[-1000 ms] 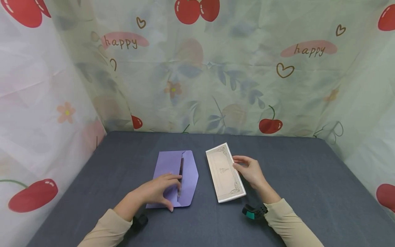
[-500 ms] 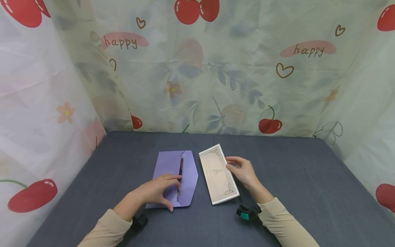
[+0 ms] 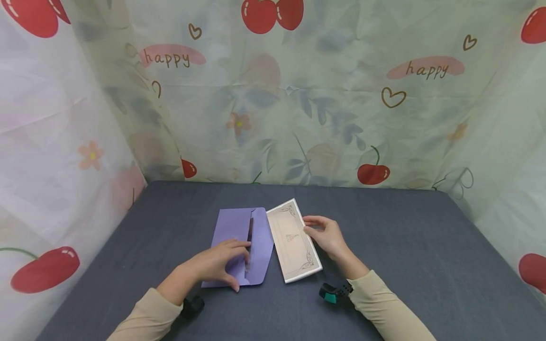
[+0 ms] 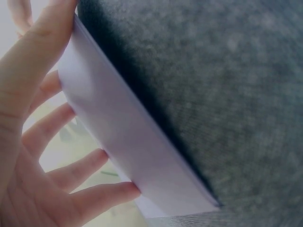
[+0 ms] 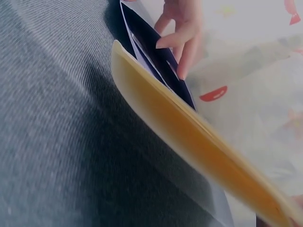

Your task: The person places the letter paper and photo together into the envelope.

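Observation:
A purple envelope [image 3: 228,222] lies flap open to the right on the table, its slot gaping with something dark inside. My left hand [image 3: 223,260] holds it across the near part, fingertips at the slot and thumb at the near edge. In the left wrist view, its spread fingers [image 4: 78,172] meet the envelope's edge [image 4: 123,127]. My right hand [image 3: 328,239] pinches the right long edge of a cream folded card [image 3: 294,241] with a thin scrollwork border. The card is tilted, and its left edge overlaps the flap in the head view.
A dark grey cloth covers the table [image 3: 396,237]. Printed fabric curtains [image 3: 324,94] with cherries and hearts stand behind it and at both sides. Each wrist wears a black strap, the right strap [image 3: 334,293] having a green part.
My right hand has carried the card leftward, from beside the envelope to the edge of its flap. My left hand and the envelope have stayed in place.

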Motion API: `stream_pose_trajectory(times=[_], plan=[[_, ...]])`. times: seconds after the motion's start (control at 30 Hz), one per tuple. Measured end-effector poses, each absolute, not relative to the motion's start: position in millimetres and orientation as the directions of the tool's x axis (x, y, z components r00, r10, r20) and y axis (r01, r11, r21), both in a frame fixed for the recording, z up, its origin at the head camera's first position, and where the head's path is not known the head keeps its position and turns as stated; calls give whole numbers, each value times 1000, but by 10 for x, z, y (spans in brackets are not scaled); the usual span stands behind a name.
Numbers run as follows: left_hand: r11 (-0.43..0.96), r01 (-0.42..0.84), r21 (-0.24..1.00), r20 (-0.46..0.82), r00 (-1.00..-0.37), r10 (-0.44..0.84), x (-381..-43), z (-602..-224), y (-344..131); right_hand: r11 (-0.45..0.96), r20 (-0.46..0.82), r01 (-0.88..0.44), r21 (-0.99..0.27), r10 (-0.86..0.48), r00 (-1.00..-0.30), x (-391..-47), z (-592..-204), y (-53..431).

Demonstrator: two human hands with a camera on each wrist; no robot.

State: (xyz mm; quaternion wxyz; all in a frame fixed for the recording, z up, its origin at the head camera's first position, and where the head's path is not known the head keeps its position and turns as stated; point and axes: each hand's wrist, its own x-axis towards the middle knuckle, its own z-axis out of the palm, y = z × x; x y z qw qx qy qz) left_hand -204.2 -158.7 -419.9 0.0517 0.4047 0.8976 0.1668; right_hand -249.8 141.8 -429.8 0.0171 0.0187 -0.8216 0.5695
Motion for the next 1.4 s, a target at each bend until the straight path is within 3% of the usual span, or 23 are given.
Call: stream_pose_trajectory(times=[0.5, 1.4], plan=[[653, 663, 366, -16, -697, 716, -2055, -4181, -1581, 334, 27, -29, -942, -12, -1000, -2551, -4346, 1252], [631, 683, 367, 14, -683, 731, -2047, -4188, -1590, 284, 2, -5, -959, -11, -1000, -2609, -4411, 1052]])
